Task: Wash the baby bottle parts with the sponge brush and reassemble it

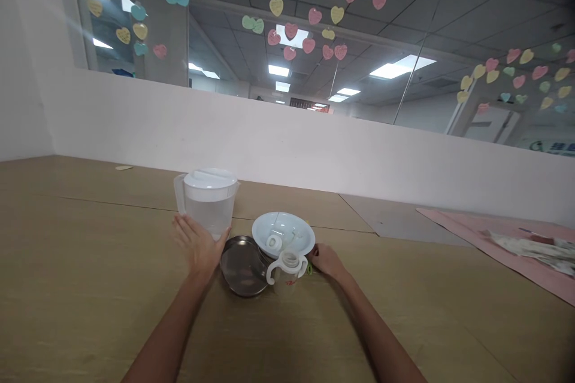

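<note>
A clear plastic pitcher point(210, 210) with a white lid stands upright, partly filled with clear liquid. My left hand point(200, 248) is at its lower front, thumb and fingers spread; the exact contact is hard to make out. A pale blue bowl point(300, 228) holds a white bottle part point(274, 243) and other clear pieces. In front of it is an uncapped clear bottle point(286, 282) with two white handles. A round metal tray point(244, 269) lies left of the bottle. My right hand point(329, 260) is at the bowl's right edge, fingers curled, beside a small green item point(309, 268).
The wooden tabletop point(90, 287) runs back to a white wall point(287, 149) below a window with heart-shaped notes. At right, a pink sheet point(507, 251) bears white cloth-like material point(534, 252), next to a grey sheet point(395, 221). A small flat pale piece point(123, 167) lies far left.
</note>
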### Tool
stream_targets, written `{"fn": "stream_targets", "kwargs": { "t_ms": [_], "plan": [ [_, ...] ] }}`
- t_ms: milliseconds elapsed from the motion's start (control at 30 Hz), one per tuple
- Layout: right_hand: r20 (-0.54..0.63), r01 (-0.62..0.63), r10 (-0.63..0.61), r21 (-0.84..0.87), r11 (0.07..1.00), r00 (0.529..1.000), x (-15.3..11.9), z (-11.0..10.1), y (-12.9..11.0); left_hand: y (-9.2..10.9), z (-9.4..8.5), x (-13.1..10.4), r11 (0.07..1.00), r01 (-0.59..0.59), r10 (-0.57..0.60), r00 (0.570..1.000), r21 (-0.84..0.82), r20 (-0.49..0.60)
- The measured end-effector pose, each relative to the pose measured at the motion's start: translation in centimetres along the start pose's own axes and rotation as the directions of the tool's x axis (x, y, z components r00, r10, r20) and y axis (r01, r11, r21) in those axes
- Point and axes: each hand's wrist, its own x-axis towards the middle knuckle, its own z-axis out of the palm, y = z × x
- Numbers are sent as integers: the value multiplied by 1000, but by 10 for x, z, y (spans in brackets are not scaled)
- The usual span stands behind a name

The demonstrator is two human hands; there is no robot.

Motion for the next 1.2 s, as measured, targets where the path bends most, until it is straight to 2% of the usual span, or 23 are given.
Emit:
{"fn": "stream_targets", "kwargs": {
  "t_ms": [67, 133, 200, 267, 333, 400, 433, 500, 567, 633, 700, 767, 833, 933, 1000, 1100, 1200],
  "plan": [
    [-51, -37, 35, -50, 998, 998, -1, 1, -2, 12, -6, -1, 984, -161, 167, 981, 71, -98],
    [-104, -88, 81, -72, 993, 991, 0, -1, -1, 27, -8, 0, 925, -377, 380, 921, 47, -87],
    [-156, -140, 127, -76, 987, 980, 2, -4, 1, 45, -4, 1, 822, -566, 569, 820, -62, 52],
    [-206, -187, 170, -68, 980, 964, 3, -8, 4, 65, 10, 1, 728, -657, 684, 680, -194, 264],
    [-242, -216, 198, -50, 975, 950, 4, -12, 4, 84, 32, -1, 699, -660, 705, 570, -275, 422],
    [-281, -229, 215, -17, 973, 935, 4, -15, 2, 99, 57, -3, 673, -662, 703, 432, -330, 565],
    [-301, -230, 220, 0, 973, 928, 3, -16, 0, 105, 70, -4, 684, -659, 665, 388, -313, 638],
    [-336, -228, 223, 24, 973, 915, 3, -16, -5, 111, 92, -5, 698, -653, 631, 367, -294, 683],
    [-358, -228, 222, 27, 973, 907, 3, -15, -9, 114, 107, -5, 714, -645, 603, 367, -273, 709],
    [-378, -227, 221, 30, 974, 899, 4, -14, -11, 115, 115, -5, 731, -631, 583, 378, -260, 720],
    [-401, -219, 220, 49, 974, 889, 4, -14, -13, 114, 115, -6, 750, -611, 569, 402, -253, 717],
    [-426, -202, 220, 88, 975, 877, 3, -15, -16, 112, 107, -6, 773, -588, 554, 440, -240, 707],
    [-455, -170, 214, 137, 976, 864, 0, -18, -20, 109, 93, -5, 808, -549, 527, 508, -216, 681],
    [-493, -100, 184, 193, 976, 850, -5, -23, -29, 100, 67, -4, 886, -405, 457, 682, -226, 571],
    [-508, -38, 146, 215, 976, 849, -9, -25, -35, 94, 53, -5, 910, -310, 410, 770, -274, 490],
    [-539, 61, 87, 251, 966, 838, -15, -25, -43, 83, 40, -7, 907, -180, 344, 838, -380, 424],
    [-550, 199, -19, 268, 943, 835, -19, -22, -47, 76, 35, -13, 879, -31, 261, 866, -476, 426]
  ]
}}
